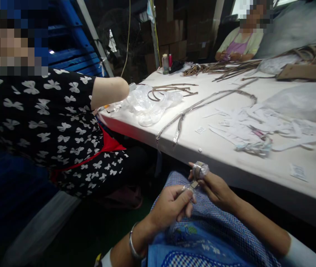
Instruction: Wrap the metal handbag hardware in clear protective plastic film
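My left hand (171,207), with a silver bangle at its wrist, pinches a small piece of clear plastic wrapping between thumb and fingers in front of my lap. Close beside it, my right hand (216,187) has its fingers around a small coiled brownish strap in clear plastic (200,170). A short plastic-covered part joins the space between the two hands; its exact shape is too small to make out. Above them, on the white table (180,155), lie long plastic-wrapped brown straps (191,107), their ends near the front edge.
Crumpled clear plastic bags (152,107) and loose brown straps (174,88) lie at the table's left. White paper strips (291,129) and pink-handled snippers (258,133) are at right. One person (63,122) stands at my left; another (238,44) sits across.
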Demonstrator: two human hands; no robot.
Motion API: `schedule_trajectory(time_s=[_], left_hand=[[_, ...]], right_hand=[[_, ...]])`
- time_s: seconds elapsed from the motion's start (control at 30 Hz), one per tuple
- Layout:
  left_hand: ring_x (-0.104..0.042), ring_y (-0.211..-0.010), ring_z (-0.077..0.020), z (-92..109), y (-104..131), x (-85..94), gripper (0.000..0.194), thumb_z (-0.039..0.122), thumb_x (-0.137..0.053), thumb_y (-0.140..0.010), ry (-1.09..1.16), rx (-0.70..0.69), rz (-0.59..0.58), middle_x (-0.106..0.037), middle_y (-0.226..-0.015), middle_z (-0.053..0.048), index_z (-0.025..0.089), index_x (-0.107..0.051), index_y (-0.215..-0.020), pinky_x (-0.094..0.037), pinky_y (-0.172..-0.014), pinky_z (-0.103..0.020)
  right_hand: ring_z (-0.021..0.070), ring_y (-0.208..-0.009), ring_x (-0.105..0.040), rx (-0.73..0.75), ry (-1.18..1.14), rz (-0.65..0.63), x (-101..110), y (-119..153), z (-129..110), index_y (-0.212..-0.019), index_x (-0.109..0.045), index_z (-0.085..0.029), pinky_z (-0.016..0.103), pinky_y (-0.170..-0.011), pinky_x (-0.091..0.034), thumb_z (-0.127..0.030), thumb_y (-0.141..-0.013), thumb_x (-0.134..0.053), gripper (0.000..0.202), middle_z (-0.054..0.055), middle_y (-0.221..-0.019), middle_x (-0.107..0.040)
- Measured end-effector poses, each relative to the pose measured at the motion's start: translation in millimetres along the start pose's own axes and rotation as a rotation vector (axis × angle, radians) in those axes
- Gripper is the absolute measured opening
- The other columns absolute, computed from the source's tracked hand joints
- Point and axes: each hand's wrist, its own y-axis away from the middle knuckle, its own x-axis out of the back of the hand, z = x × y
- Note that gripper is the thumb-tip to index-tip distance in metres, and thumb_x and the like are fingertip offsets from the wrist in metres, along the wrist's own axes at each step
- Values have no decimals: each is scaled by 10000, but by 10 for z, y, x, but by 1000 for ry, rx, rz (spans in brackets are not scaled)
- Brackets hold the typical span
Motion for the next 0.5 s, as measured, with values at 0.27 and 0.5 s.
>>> schedule_trajectory(time_s=[0.27,0.5], left_hand=[[-281,-349,-18,92,-169,300,465,552,-569,-838,-37,157,61,-433,-459,66,116,-575,-676,-146,-363,-181],[-138,-364,3,38,-258,363,410,474,-666,-801,358,316,-38,-262,-464,129,134,-494,-650,-104,-380,-158]], right_hand=[[217,-620,-588,-95,292,-236,-91,240,-210,-854,-539,-172,344,-578,-514,-295,-962,-415,205,77,-724,-606],[293,-914,-638,-66,273,-168,-207,288,-25,-1141,-523,-123,446,-802,-546,-330,-966,-433,285,169,-977,-650]])
